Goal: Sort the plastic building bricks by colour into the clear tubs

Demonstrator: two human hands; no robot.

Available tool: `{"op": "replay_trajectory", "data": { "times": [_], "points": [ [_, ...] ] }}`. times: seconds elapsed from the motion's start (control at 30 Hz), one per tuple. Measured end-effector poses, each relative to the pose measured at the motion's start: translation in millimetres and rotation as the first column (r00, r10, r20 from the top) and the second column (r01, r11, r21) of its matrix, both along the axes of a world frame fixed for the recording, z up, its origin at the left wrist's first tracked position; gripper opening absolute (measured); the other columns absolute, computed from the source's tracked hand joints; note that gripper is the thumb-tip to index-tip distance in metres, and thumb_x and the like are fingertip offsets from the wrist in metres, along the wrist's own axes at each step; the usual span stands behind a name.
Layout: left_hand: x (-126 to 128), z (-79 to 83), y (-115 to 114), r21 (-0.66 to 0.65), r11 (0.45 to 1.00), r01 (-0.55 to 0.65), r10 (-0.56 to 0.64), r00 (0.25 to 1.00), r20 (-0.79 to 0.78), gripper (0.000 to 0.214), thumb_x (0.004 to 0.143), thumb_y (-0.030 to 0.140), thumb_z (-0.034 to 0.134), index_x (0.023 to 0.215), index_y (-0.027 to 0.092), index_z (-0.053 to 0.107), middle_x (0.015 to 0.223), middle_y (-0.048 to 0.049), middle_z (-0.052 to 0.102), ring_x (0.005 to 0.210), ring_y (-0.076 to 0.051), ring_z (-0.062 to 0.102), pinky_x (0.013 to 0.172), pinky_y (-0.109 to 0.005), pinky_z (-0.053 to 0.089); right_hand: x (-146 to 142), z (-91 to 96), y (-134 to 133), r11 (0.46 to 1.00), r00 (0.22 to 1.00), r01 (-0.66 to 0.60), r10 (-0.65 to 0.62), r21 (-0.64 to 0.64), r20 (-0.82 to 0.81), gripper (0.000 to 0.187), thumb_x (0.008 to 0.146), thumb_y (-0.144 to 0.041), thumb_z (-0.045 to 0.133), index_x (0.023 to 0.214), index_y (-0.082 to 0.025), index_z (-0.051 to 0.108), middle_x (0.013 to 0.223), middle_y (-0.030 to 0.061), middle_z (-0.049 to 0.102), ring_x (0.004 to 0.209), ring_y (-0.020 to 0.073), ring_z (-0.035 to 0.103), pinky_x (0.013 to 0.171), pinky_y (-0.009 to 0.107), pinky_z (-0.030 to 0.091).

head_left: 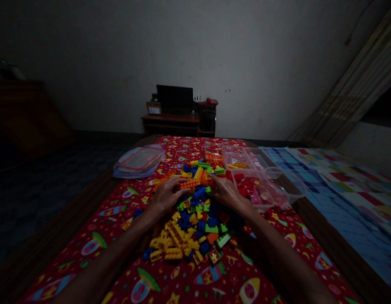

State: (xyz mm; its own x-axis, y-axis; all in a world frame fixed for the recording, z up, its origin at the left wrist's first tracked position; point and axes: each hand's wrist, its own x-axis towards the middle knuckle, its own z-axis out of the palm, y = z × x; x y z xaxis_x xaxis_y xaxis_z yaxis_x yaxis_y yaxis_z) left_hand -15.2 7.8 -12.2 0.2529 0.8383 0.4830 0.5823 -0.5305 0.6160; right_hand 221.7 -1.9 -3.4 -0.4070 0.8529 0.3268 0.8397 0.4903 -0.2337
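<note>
A heap of plastic building bricks (174, 236) in yellow, blue, green, orange and red lies in front of me. At the heap's left side is my left hand (167, 195), its thumb and index finger at the end of a long, studded orange building brick (189, 184). Opposite it, my right hand (227, 192) reaches in with its fingertips at another orange building brick (206, 179). My right fingers partly hide that brick. Blue bricks (200, 194) lie between the two hands. Shadow blurs the detail around both sets of fingertips.
Clear plastic containers (269, 198) stand right of the heap, some holding red, orange or yellow bricks. A round clear tub (298, 190) sits beside them. Stacked lids (138, 162) lie at the left. A patterned red cloth (144, 278) covers the table; a monitor (175, 99) stands beyond.
</note>
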Motion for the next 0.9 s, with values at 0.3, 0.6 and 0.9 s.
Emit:
{"op": "replay_trajectory", "data": {
  "times": [0.3, 0.6, 0.9],
  "points": [
    [6.4, 3.0, -5.3, -0.056, 0.984, 0.168, -0.168, 0.986, 0.007, 0.023, 0.077, 0.038, 0.062, 0.091, 0.02, 0.069, 0.093, -0.0046, 0.07, 0.085, -0.02, 0.065, 0.078, -0.033, 0.052, -7.6, 7.4, 1.5, 0.994, 0.94, -0.082, 0.1, 0.07, -0.327, 0.029, 0.09, -0.026, 0.045, 0.113, -0.014, 0.058, 0.08, 0.0057, 0.065, 0.066, 0.0143, 0.057, 0.063, 0.024, 0.039],
    [8.2, -4.1, -0.1, -0.185, 0.979, 0.083, -0.014, 0.936, 0.351, 0.029, 0.067, 0.039, 0.066, 0.086, 0.018, 0.064, 0.086, -0.0041, 0.066, 0.079, -0.02, 0.065, 0.07, -0.033, 0.055, -25.1, 10.3, -6.7, 0.97, 0.818, -0.234, 0.156, -0.072, -0.554, 0.027, 0.085, -0.027, 0.053, 0.107, -0.015, 0.064, 0.084, 0.0047, 0.069, 0.072, 0.0154, 0.062, 0.067, 0.025, 0.045],
    [10.8, 7.5, -6.9, -0.263, 0.962, 0.072, 0.046, 0.908, 0.416, 0.036, 0.07, 0.043, 0.063, 0.095, 0.018, 0.058, 0.093, -0.0054, 0.068, 0.082, -0.021, 0.067, 0.071, -0.033, 0.056, -14.6, 11.7, 5.1, 0.977, 0.793, -0.159, 0.039, -0.145, -0.609, 0.03, 0.082, -0.027, 0.055, 0.107, -0.016, 0.067, 0.082, 0.0041, 0.071, 0.073, 0.0168, 0.065, 0.064, 0.026, 0.047]
  ]
}}
